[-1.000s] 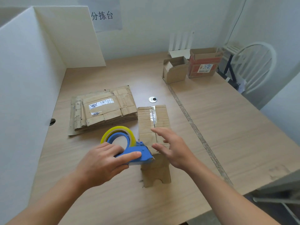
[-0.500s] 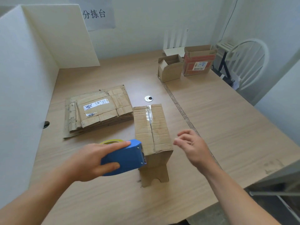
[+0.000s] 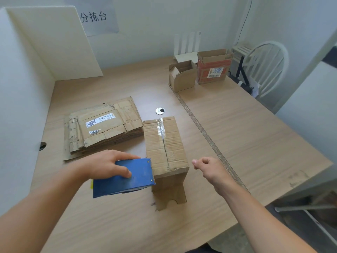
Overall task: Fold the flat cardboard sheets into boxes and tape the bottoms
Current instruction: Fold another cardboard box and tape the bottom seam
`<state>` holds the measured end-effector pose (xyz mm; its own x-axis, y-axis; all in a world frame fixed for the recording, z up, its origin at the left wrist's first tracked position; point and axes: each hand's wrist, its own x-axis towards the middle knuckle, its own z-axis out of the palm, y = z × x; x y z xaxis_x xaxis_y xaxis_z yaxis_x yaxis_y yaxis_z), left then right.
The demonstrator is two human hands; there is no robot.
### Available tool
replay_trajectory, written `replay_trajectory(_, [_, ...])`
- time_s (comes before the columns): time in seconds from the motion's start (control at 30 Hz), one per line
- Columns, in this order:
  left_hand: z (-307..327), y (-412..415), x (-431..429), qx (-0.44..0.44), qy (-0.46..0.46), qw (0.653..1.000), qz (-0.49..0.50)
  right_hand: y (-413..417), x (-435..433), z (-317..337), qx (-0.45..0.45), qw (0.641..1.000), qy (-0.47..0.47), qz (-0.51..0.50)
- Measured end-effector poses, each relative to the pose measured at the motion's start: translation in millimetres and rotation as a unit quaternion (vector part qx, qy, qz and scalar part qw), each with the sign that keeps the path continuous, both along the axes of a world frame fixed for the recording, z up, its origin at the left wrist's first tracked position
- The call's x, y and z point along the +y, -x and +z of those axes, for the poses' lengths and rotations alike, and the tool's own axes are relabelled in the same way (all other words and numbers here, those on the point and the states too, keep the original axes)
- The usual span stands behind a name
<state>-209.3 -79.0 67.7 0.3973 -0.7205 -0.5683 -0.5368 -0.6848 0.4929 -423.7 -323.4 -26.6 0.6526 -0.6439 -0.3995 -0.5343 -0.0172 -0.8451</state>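
Note:
A small folded cardboard box (image 3: 164, 145) stands bottom-up near the table's front middle, a strip of clear tape running along its centre seam. My left hand (image 3: 104, 165) grips a blue tape dispenser (image 3: 125, 178), whose front end touches the box's near left corner. My right hand (image 3: 209, 168) hovers to the right of the box with fingers loosely curled, holding nothing. A stack of flat cardboard sheets (image 3: 102, 125) lies to the left behind the box.
Two open boxes stand at the back right, a plain one (image 3: 182, 75) and a red printed one (image 3: 213, 68). A white partition (image 3: 21, 79) walls the left side. A round metal cable hole (image 3: 160, 110) sits mid-table. A white chair (image 3: 266, 64) stands beyond the right edge.
My right hand has lifted off the box top and drawn away to the right. My left hand has tipped the dispenser over and brought it down against the box's near left corner.

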Motion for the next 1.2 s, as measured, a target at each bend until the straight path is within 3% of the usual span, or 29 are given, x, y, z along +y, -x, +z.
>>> replay_trajectory(0.2, [-6, 1, -6, 0.013, -0.035, 0.999, 0.011, -5, 1, -9, 0.031, 0.999, -0.012, 0.011])
replay_trajectory(0.43, [-12, 2, -6, 0.027, -0.049, 0.998, 0.029, -5, 4, -13, 0.089, 0.985, -0.149, 0.025])
replay_trajectory(0.67, [-11, -2, -10, 0.016, -0.073, 0.997, 0.010, -5, -1, -17, 0.129, 0.979, -0.156, 0.018])
replay_trajectory(0.83, [-10, 1, -13, 0.010, -0.074, 0.997, 0.011, 0, 14, -31, -0.020, 1.000, -0.017, 0.002])
replay_trajectory(0.9, [-11, 2, -12, 0.012, -0.074, 0.997, 0.013, 1, 18, -27, -0.042, 0.999, 0.010, -0.002])
replay_trajectory(1.2, [-11, 1, -13, 0.016, -0.077, 0.997, 0.008, 1, 25, -16, -0.045, 0.991, -0.117, -0.053])
